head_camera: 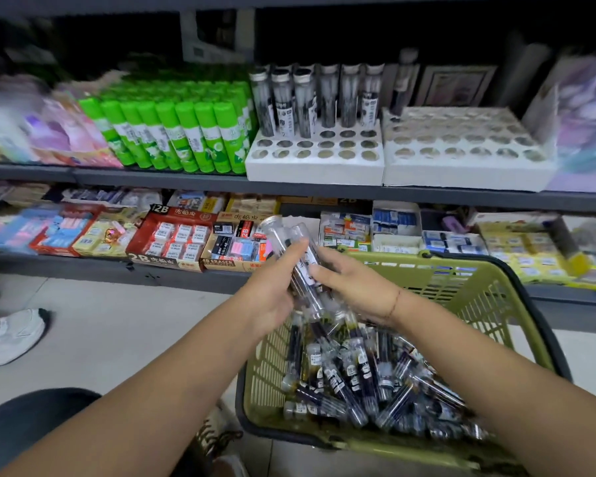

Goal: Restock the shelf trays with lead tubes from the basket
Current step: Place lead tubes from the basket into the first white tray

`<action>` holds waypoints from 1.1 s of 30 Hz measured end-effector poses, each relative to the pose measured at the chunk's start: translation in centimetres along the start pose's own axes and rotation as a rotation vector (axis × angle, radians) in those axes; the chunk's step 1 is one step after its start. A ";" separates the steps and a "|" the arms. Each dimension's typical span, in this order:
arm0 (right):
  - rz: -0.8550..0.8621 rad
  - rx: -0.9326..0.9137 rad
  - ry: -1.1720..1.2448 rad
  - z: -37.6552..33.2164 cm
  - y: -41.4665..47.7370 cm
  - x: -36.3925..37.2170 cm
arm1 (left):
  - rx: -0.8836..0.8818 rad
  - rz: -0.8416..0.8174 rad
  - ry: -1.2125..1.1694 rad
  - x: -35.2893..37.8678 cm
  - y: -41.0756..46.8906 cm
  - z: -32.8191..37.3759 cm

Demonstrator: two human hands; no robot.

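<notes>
A green basket (pixel 489 304) on the floor holds several clear lead tubes (pixel 358 376) with dark contents. Above its far-left corner, my left hand (pixel 272 294) and my right hand (pixel 355 287) both grip a bunch of lead tubes (pixel 289 242), tilted with their silver caps pointing up and left. On the upper shelf sit two white trays with round holes. The left tray (pixel 313 166) has several upright tubes (pixel 310 98) along its back rows and empty holes in front. The right tray (pixel 468 170) holds one tube (pixel 405 80) at its back left corner.
Green glue sticks (pixel 172 132) stand left of the trays. Boxes of erasers (pixel 172 239) fill the lower shelf behind the basket. A white shoe (pixel 7 335) rests on the floor at the left. My dark-clothed knee (pixel 28 428) is at the bottom left.
</notes>
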State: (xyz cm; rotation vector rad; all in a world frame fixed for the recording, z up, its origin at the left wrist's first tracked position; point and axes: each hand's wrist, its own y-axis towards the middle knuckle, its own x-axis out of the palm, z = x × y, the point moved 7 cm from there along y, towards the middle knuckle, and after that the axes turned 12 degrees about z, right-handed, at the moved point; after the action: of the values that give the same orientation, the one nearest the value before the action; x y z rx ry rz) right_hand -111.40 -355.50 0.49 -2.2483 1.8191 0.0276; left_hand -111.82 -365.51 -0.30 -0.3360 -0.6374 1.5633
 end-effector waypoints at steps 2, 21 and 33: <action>-0.038 -0.007 0.005 -0.8 -0.5 0.1 | -0.013 -0.006 0.011 -0.1 -0.5 0.7; 0.034 0.223 0.987 -6.0 0.2 -5.7 | 0.050 0.010 -0.092 0.0 -0.4 4.9; -0.002 0.135 0.600 -6.3 0.3 -5.3 | 0.067 -0.006 -0.098 0.5 -0.5 5.5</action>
State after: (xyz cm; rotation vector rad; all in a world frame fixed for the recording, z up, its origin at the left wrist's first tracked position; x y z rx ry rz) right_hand -113.76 -351.72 7.47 -2.3153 2.0022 -0.8260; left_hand -114.58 -366.14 4.50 -0.2081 -0.6597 1.5986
